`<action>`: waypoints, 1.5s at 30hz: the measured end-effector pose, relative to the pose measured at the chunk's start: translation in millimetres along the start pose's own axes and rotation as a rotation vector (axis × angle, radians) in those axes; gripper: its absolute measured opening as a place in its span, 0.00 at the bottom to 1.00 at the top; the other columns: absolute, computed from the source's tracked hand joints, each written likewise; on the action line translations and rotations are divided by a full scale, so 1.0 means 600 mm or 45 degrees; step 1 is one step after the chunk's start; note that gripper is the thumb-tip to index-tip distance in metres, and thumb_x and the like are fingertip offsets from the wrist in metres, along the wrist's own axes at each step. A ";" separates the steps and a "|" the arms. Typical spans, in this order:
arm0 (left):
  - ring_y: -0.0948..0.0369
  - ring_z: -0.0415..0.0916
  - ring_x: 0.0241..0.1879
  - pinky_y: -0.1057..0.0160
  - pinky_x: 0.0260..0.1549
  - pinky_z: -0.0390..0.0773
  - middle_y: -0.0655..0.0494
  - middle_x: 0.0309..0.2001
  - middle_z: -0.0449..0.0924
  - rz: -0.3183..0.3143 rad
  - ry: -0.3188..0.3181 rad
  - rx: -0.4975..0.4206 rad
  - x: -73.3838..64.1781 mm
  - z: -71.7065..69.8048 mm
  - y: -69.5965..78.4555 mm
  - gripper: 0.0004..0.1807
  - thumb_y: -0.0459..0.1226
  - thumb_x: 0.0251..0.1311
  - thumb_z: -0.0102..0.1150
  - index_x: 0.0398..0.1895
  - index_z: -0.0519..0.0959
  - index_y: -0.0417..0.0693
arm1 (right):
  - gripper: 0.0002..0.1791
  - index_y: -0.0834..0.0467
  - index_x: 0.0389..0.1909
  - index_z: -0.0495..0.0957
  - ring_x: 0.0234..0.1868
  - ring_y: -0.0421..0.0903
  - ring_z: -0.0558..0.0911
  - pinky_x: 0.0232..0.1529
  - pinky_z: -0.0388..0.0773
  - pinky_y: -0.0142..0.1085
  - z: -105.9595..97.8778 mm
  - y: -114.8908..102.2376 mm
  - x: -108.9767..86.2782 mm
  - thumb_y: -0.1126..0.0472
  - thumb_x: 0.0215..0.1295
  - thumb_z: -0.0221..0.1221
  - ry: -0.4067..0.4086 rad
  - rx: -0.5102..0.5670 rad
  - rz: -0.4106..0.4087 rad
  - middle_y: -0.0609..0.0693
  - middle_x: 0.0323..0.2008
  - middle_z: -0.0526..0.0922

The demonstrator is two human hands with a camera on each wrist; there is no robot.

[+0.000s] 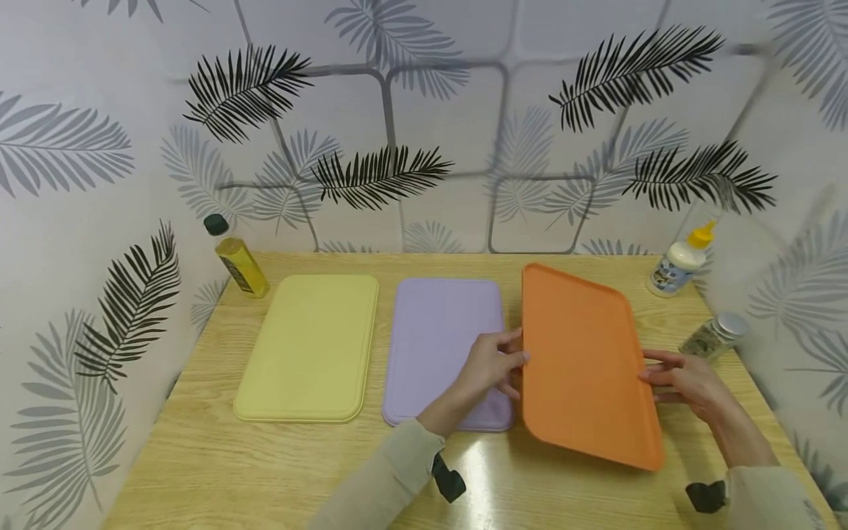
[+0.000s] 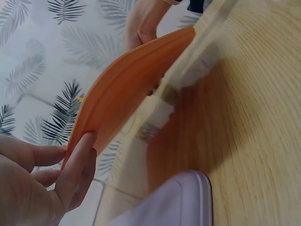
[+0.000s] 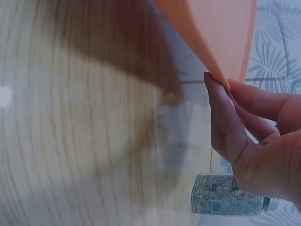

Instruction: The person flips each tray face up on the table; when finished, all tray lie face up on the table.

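An orange tray (image 1: 583, 368) is held tilted above the right part of the wooden table, its left edge higher in the head view. My left hand (image 1: 492, 362) pinches its left edge, with the thumb on one face and fingers under the other, as the left wrist view shows. At the opposite edge my right hand (image 1: 685, 383) pinches the rim between thumb and fingers (image 3: 225, 117). A purple tray (image 1: 444, 338) lies flat on the table, partly beneath my left hand. To its left lies a yellow tray (image 1: 308, 350), also flat.
A bottle of yellow liquid (image 1: 241, 265) with a dark cap stands at the back left. At the back right is a white glue bottle (image 1: 679, 261) with a yellow nozzle. A glass jar (image 1: 715, 336) of dried bits stands near my right hand. Leaf-patterned walls border the table (image 1: 265, 471).
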State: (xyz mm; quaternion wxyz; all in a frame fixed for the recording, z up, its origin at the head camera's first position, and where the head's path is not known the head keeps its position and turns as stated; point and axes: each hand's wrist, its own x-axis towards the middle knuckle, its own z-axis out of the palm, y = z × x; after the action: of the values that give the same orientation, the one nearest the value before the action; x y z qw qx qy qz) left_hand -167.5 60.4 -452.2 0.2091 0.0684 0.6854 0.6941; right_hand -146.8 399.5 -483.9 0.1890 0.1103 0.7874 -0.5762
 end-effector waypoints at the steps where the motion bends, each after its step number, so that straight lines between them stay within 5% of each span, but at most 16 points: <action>1: 0.62 0.69 0.18 0.56 0.16 0.82 0.51 0.31 0.72 -0.004 -0.001 0.000 0.003 0.000 -0.004 0.28 0.26 0.61 0.58 0.66 0.67 0.37 | 0.37 0.75 0.70 0.50 0.35 0.38 0.84 0.36 0.84 0.40 -0.002 -0.001 -0.001 0.68 0.67 0.56 0.004 -0.003 0.005 0.41 0.33 0.82; 6: 0.62 0.67 0.17 0.54 0.17 0.82 0.53 0.29 0.69 -0.032 0.011 0.031 0.020 0.001 -0.023 0.27 0.24 0.61 0.57 0.65 0.68 0.34 | 0.37 0.76 0.70 0.49 0.34 0.38 0.85 0.37 0.84 0.42 -0.013 -0.003 0.001 0.69 0.66 0.56 0.023 0.005 0.026 0.41 0.32 0.83; 12: 0.48 0.77 0.20 0.51 0.19 0.83 0.49 0.31 0.74 -0.080 0.016 0.113 0.041 0.013 -0.040 0.29 0.21 0.58 0.56 0.65 0.68 0.34 | 0.37 0.77 0.69 0.48 0.33 0.40 0.85 0.38 0.84 0.45 -0.025 -0.001 0.006 0.72 0.65 0.55 0.050 0.013 0.032 0.42 0.31 0.83; 19: 0.50 0.78 0.20 0.52 0.16 0.82 0.50 0.26 0.76 -0.068 0.081 0.253 0.060 0.029 -0.049 0.30 0.19 0.52 0.55 0.63 0.71 0.34 | 0.35 0.78 0.69 0.48 0.32 0.38 0.84 0.38 0.84 0.44 -0.039 0.001 0.017 0.75 0.64 0.53 0.071 -0.020 0.030 0.41 0.30 0.84; 26: 0.60 0.76 0.16 0.67 0.16 0.80 0.50 0.22 0.80 0.045 0.152 0.666 0.084 0.038 -0.064 0.26 0.20 0.49 0.58 0.56 0.78 0.36 | 0.34 0.79 0.68 0.49 0.32 0.36 0.83 0.38 0.84 0.44 -0.046 0.000 0.026 0.74 0.65 0.52 0.074 -0.078 0.036 0.43 0.31 0.84; 30: 0.57 0.79 0.13 0.71 0.13 0.77 0.47 0.22 0.83 0.078 0.166 0.795 0.091 0.044 -0.069 0.22 0.20 0.49 0.55 0.49 0.82 0.38 | 0.34 0.79 0.68 0.49 0.32 0.36 0.83 0.37 0.84 0.43 -0.049 -0.003 0.032 0.73 0.65 0.51 0.077 -0.087 0.043 0.42 0.30 0.85; 37: 0.55 0.80 0.15 0.70 0.11 0.76 0.40 0.38 0.84 0.002 0.185 0.881 0.096 0.053 -0.068 0.22 0.21 0.52 0.54 0.53 0.80 0.36 | 0.34 0.78 0.68 0.49 0.31 0.36 0.83 0.38 0.84 0.43 -0.050 -0.004 0.040 0.73 0.65 0.52 0.078 -0.095 0.060 0.41 0.31 0.84; 45: 0.51 0.79 0.13 0.67 0.06 0.75 0.38 0.30 0.83 -0.052 0.137 0.781 0.099 0.061 -0.069 0.20 0.19 0.54 0.50 0.52 0.77 0.31 | 0.34 0.78 0.68 0.51 0.31 0.38 0.83 0.37 0.84 0.44 -0.049 -0.005 0.043 0.72 0.65 0.53 0.105 -0.136 0.097 0.43 0.30 0.83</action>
State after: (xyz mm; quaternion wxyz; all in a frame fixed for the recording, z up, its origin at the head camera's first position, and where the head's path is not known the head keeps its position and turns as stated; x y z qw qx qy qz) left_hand -198.9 116.1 -502.5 0.1560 0.0777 0.8742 0.4531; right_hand -176.6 425.4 -484.3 0.1836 0.1536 0.8195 -0.5206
